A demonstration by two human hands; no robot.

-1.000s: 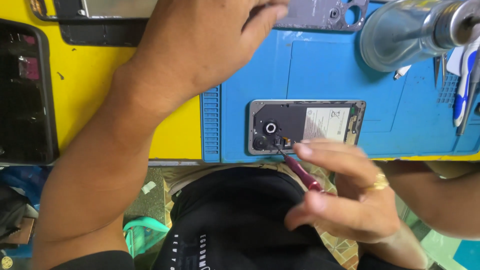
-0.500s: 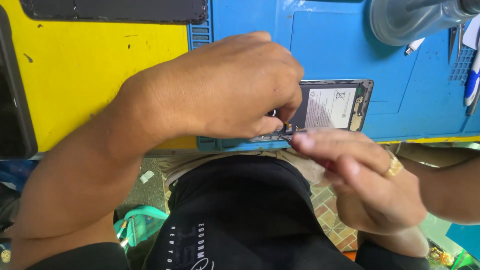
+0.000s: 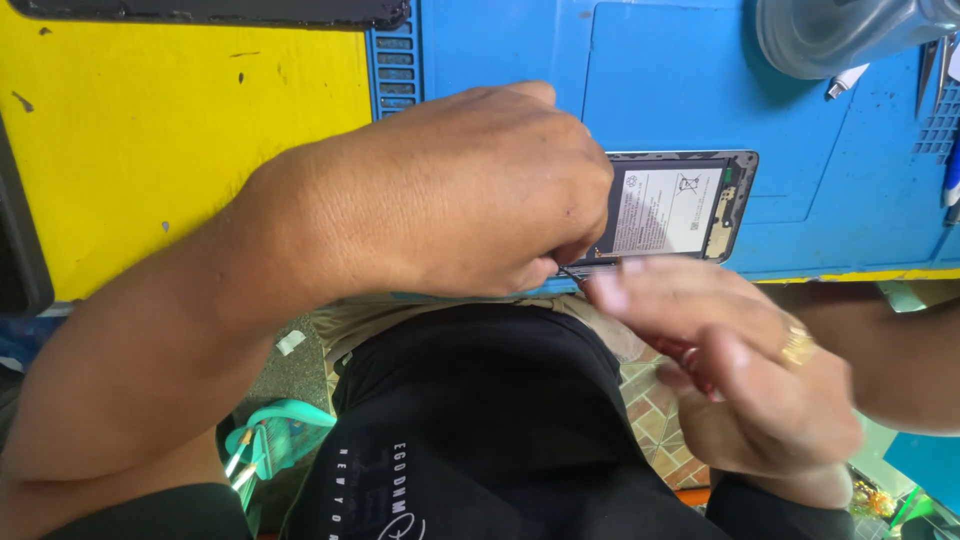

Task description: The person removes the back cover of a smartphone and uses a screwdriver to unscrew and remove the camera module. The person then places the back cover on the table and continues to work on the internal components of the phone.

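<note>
While the left hand (image 3: pixel 480 190) covers the opened phone (image 3: pixel 668 208), the right hand (image 3: pixel 740 365) grips a screwdriver (image 3: pixel 680 352).

Two hands working on an opened phone at mid frame.
The left hand (image 3: pixel 470 190) is covering the phone (image 3: pixel 672 208) on the blue mat (image 3: pixel 500 50); the right hand (image 3: pixel 735 365) is gripping a thin red-handled tool (image 3: pixel 690 352).

A yellow tabletop (image 3: pixel 190 130) carries a blue rubber work mat (image 3: pixel 500 45), with a grey metal dome-shaped object (image 3: pixel 850 35) at its far right corner.
</note>
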